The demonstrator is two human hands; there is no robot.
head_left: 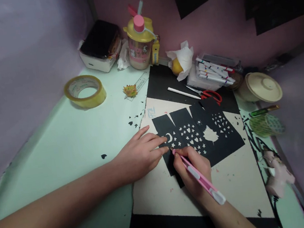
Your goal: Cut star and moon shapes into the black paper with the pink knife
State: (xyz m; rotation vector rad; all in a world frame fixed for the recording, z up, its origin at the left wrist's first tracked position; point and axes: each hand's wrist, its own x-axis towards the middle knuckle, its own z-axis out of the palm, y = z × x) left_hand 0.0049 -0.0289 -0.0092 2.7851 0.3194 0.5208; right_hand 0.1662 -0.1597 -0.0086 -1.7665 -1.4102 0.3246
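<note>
Black paper [181,125] lies on a cream board [154,199], with stars, hearts, a crescent moon and a maple leaf shape cut through it. My left hand [141,151] lies flat with its fingers stretched over the paper's left edge, close to the moon. A pink craft knife [197,175] is gripped in my right hand [194,168] like a pen. Its tip meets the black paper just beside my left fingertips; the blade itself is too small to make out.
Red-handled scissors [211,95] and a white pen [183,93] lie behind the paper. A tape roll [85,91] sits at left, a drink bottle [140,44] at the back. To the right are a lidded cream pot [260,88] and a pink glue gun [279,179].
</note>
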